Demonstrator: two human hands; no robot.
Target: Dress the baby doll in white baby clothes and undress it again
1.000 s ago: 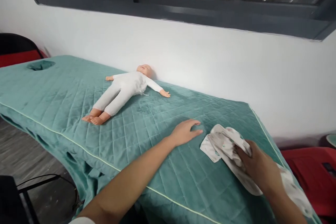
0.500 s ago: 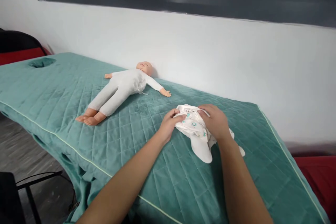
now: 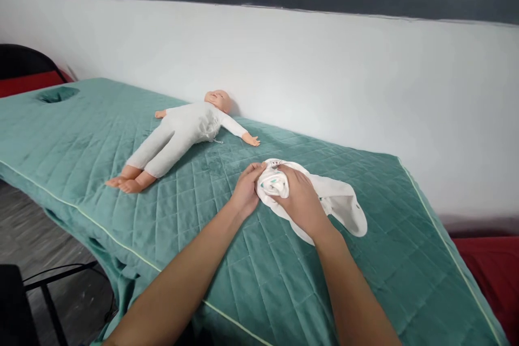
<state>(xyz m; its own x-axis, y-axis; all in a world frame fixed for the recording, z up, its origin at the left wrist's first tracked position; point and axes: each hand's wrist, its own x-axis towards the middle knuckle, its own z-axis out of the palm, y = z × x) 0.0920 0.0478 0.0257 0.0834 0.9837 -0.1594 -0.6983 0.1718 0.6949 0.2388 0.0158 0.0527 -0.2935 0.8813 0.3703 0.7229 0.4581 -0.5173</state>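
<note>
My left hand (image 3: 246, 190) grips the left edge of a white baby garment (image 3: 336, 194) with small teal prints. The neck end of the cloth is bunched and rolled between my hands. My right hand (image 3: 302, 200) is closed round the bunched part, thumb toward me, and some of its fingertips are hidden in the folds. Loose, rounded ends of the garment spread over the bed to the right and under my right wrist. Up and to the left, a baby doll (image 3: 184, 130) in a white body lies on its back, arms spread, apart from both hands.
A green quilted cover (image 3: 259, 275) with a pale piped edge lies over the bed, which has a face hole (image 3: 58, 94) at far left. A white wall (image 3: 304, 75) runs along the back. Red-and-black chair parts (image 3: 28, 73) stand at left, a red surface (image 3: 486, 265) at right.
The garment has gone from lying loosely flattened to being bunched into a roll at its neck end. My right hand has moved left and inward, closer to my left hand. The view tilted down slightly.
</note>
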